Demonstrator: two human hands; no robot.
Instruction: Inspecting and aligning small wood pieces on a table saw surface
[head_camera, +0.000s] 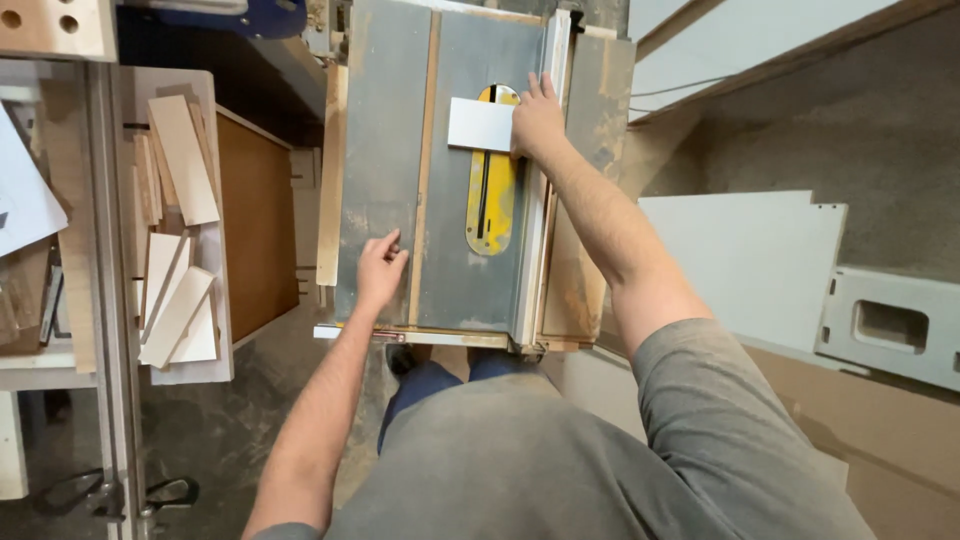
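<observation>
White board piece, long axis across yellow saw insert, right hand pressing its edge, left hand loosely curled on saw table.

Grey saw table, yellow insert
The white panel piece lies over the yellow throat plate on the dusty grey saw table.

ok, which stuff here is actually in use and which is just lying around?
In use:
- white panel piece, under the right hand
- table saw top with yellow insert
- left hand, resting on the saw top

Lying about:
- wood offcuts on the left bench
- white boards on the right
</observation>
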